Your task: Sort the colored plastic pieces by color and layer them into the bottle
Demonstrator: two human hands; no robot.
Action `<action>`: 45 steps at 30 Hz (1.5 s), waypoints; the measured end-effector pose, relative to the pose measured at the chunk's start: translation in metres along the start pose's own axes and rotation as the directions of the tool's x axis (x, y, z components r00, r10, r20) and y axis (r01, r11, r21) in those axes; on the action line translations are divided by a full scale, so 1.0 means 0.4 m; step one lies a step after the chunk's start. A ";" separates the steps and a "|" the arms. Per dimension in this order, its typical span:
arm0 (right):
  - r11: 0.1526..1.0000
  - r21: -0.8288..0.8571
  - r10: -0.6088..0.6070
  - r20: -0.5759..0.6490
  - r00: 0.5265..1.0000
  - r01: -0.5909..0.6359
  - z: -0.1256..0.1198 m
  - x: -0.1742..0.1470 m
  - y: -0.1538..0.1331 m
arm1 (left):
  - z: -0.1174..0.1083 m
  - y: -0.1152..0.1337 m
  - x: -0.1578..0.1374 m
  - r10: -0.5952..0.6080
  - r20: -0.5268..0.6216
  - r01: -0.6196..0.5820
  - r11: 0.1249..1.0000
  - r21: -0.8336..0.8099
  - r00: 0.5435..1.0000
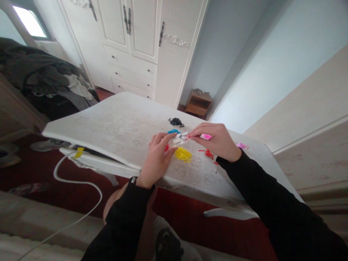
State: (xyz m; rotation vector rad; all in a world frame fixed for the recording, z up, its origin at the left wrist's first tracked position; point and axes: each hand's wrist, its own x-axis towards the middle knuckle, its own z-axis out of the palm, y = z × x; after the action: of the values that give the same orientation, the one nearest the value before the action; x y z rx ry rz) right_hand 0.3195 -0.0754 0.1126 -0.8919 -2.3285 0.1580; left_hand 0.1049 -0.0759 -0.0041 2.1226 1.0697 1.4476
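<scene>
My left hand [160, 154] is closed around a small clear container [179, 138], held tilted with its mouth toward the right. At that mouth, my right hand [214, 139] pinches thin red pieces [188, 136] between thumb and fingertips. Below the container lies a heap of small yellow pieces [183, 154]. A blue heap [173, 131] and a black heap [176, 121] are beyond it. More red strips [208, 153] lie under my right wrist. Something red [166, 147] shows beside my left fingers, partly hidden. Bright pink pieces [207, 136] are partly covered by my right hand.
The white table [114, 119] has a worn top and a curved edge. Light pink pieces [241, 145] lie near its right side. A white cable [78, 182] hangs at the left. Beyond stand a white wardrobe [130, 59] and a small wooden cabinet [198, 102]; dark clothes [46, 76] are piled left.
</scene>
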 end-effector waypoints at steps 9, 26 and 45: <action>0.997 -0.081 -0.001 -0.124 0.992 -0.009 -0.019 -0.006 0.007 | 0.001 0.001 0.002 0.002 -0.039 -0.004 0.998 -0.056 0.999; 0.860 -0.135 0.511 0.256 0.821 -0.493 -0.087 -0.253 0.202 | 0.010 -0.022 -0.005 -0.142 -0.143 0.106 0.967 -0.233 0.979; 0.910 -0.135 0.406 0.099 0.908 -0.392 -0.010 -0.250 0.158 | 0.001 -0.012 0.005 -0.104 -0.109 0.090 0.988 -0.123 0.989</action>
State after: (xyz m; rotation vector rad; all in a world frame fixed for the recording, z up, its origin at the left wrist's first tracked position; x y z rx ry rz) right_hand 0.4146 -0.0912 0.0438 -1.4516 -2.2551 0.2610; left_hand 0.1038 -0.0714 -0.0061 1.8996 1.0844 1.5624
